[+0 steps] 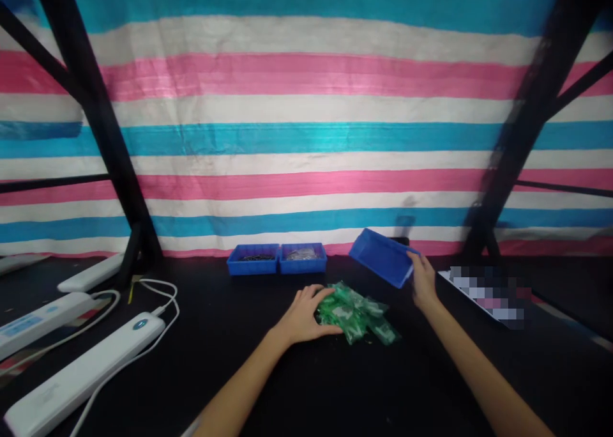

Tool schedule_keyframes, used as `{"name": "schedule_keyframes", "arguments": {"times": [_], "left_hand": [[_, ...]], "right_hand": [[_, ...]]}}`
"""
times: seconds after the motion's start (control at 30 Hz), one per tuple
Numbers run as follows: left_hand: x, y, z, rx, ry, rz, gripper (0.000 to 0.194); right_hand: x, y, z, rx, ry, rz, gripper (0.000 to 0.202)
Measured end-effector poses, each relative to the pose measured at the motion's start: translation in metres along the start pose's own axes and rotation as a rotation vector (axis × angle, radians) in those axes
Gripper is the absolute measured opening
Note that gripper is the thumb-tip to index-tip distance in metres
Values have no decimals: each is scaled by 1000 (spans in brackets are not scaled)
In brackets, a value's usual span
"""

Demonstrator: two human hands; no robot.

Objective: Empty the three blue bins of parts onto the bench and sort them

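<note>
- Left hand [302, 315]: half spread, thumb and fingers bent around the left side of the green packets [354, 314]; touching, but couldn't tell if any were pinched.
- Right hand [424, 280]: closed on the right end of the blue tray [383, 258], which was tilted.
- Packets lay in a loose, overlapping heap on the black worktop [335, 392], between the two hands, nearer the wearer than the tray.
- Two part-filled blue bins [253, 269] stood side by side, left of the tray.
- Judged: clean handling called for left fingertips low against the worktop, getting under the bottom packets.
- Film looked slick, probably slid easily; a cupped palm and small bunches likely beat one big squeeze.
- Tray wanted a firm, steady grip; outlying packets at right looked the likeliest strays.
</note>
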State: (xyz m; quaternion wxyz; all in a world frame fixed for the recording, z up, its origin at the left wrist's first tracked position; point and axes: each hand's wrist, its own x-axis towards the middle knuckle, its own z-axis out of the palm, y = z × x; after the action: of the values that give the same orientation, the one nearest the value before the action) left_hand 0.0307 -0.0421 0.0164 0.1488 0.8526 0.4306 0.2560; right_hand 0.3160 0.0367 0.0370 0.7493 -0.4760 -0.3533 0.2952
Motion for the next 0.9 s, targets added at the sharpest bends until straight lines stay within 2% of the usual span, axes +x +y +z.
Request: {"name": "schedule_keyframes", "arguments": {"times": [0.07,0.17,0.23,0.3,0.37,0.43,0.53,0.6,0.67,0.9], "left_hand": [[-2,5,2,-25,-35,-3,86],[-4,14,4,-62,-92,16,95],[-6,18,4,-79,-114,31,97],[-6,19,2,-74,-100,30,93],[-4,14,-2,-31,-30,15,80],[-2,5,-8,44,90,-11,63],[1,-15,-16,167,264,-82,49],[2,-28,-19,232,317,-132,48],[2,-38,-20,279,319,-164,48],[2,-53,-17,370,279,-167,50]], "right_hand": [[9,7,0,-1,12,196,40],[18,14,9,-98,-113,421,39],[23,16,21,-157,-247,524,38],[28,18,33,-197,-336,533,40],[32,21,43,-272,-336,404,45],[32,28,49,-392,-339,170,50],[24,42,48,-584,-496,-176,47],[16,49,45,-679,-594,-333,40],[11,51,43,-707,-645,-437,37],[22,53,48,-683,-791,-586,33]]}}
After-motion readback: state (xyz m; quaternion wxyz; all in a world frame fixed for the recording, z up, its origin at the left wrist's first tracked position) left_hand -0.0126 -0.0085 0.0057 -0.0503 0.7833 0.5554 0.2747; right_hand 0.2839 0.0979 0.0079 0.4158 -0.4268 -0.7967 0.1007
